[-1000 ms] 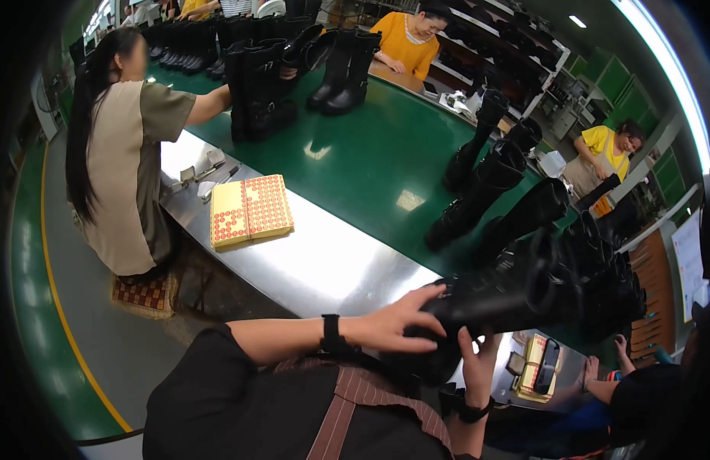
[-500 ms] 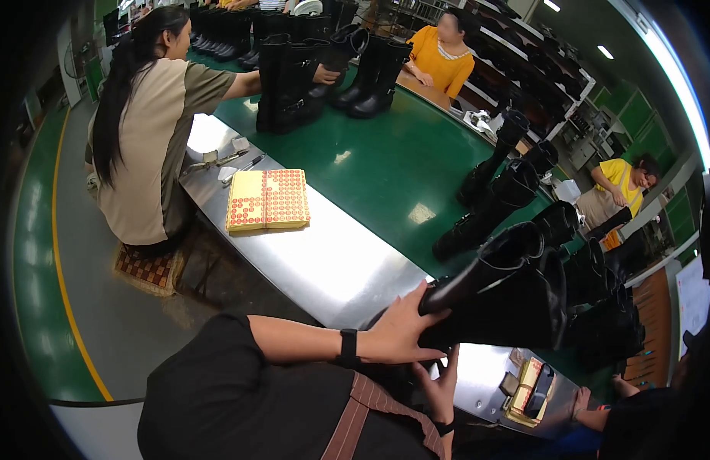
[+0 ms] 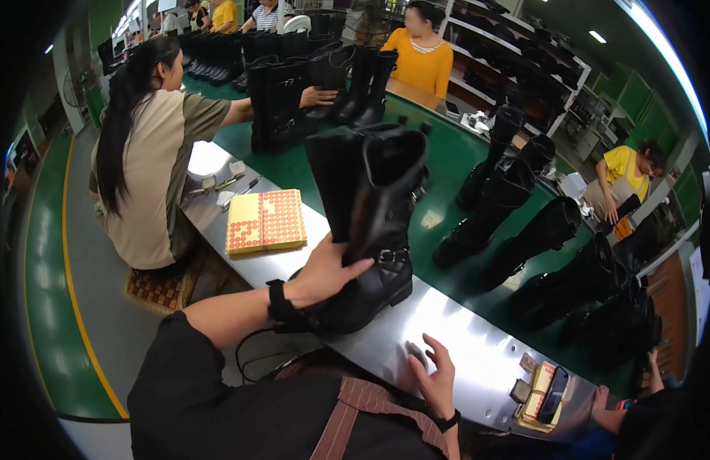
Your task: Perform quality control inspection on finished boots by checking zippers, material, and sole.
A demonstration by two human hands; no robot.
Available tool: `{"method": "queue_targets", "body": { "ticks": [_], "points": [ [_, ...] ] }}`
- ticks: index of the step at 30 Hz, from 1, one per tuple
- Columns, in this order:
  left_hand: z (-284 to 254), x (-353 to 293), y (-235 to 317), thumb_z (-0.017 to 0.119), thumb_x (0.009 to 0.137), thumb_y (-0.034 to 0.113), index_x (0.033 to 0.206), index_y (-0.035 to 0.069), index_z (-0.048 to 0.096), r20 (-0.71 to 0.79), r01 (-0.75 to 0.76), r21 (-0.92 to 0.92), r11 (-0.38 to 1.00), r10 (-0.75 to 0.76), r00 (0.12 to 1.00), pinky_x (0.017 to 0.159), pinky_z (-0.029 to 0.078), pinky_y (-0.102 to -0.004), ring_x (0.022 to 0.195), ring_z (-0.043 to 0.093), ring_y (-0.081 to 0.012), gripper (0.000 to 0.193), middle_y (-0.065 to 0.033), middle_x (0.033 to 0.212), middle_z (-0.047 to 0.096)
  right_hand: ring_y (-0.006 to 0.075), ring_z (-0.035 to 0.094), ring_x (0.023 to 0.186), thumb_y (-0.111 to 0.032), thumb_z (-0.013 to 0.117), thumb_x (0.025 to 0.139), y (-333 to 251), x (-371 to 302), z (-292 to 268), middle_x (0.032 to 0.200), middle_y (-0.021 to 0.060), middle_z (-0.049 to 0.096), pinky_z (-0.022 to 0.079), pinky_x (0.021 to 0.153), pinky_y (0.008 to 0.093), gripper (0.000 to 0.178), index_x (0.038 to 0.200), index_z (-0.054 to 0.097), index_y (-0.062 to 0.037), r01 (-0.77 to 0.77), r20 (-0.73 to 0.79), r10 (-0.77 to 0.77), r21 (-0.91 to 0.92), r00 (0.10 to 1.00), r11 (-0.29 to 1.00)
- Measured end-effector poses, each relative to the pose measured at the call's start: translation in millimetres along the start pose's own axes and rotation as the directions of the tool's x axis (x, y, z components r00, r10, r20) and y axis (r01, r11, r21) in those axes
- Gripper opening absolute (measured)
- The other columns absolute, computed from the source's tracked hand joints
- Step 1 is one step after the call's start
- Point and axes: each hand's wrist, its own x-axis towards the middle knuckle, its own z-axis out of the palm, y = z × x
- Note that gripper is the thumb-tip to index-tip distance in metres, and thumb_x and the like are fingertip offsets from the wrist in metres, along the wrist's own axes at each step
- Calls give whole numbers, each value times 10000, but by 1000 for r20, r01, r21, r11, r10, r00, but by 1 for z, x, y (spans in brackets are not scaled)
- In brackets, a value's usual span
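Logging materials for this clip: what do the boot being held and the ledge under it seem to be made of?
Tall black boot: looks like smooth leather or a synthetic, soft sheen, metal buckle at the ankle. Ledge: probably brushed sheet metal, silvery, with blurred reflections. The left hand grips the boot.

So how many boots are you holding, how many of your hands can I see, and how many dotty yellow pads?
tall black boot: 1
hands: 2, the left hand holding the boot, the right hand on the shiny table
dotty yellow pad: 1
Total: 4
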Motion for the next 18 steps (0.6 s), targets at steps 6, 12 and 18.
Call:
{"method": "queue_targets", "body": {
  "ticks": [6, 12, 18],
  "points": [
    [-12, 154, -13, 721, 814, 264, 1069, -27, 669, -59, -181, -18, 983, 179, 982, 903, 473, -404, 1056, 577, -361, 390, -234, 1156, 580, 154, 623, 709, -72, 708, 809, 29, -31, -24, 859, 103, 656, 499, 605, 271, 213, 1003, 673, 8, -356, -336, 336, 3, 880, 935],
    [63, 345, -48, 718, 795, 311, 1037, 9, 680, -298, -118, 226, 967, 184, 936, 924, 464, -464, 1087, 533, -381, 389, -208, 1176, 533, 216, 575, 621, -78, 751, 774, 38, -24, -4, 748, 93, 618, 481, 580, 318, 120, 882, 702, -66, -107, -410, -124, -498, 904, 861],
    [107, 484, -85, 752, 701, 539, 1192, 150, 634, -385, 115, 321, 940, 19, 923, 1036, 291, -623, 1297, 364, -379, 637, -197, 1394, 372, 227, 571, 652, -6, 758, 735, 45, -12, -7, 742, 88, 619, 475, 598, 325, 144, 859, 709, -60, -119, -418, -81, -431, 905, 894]
  ]
}}
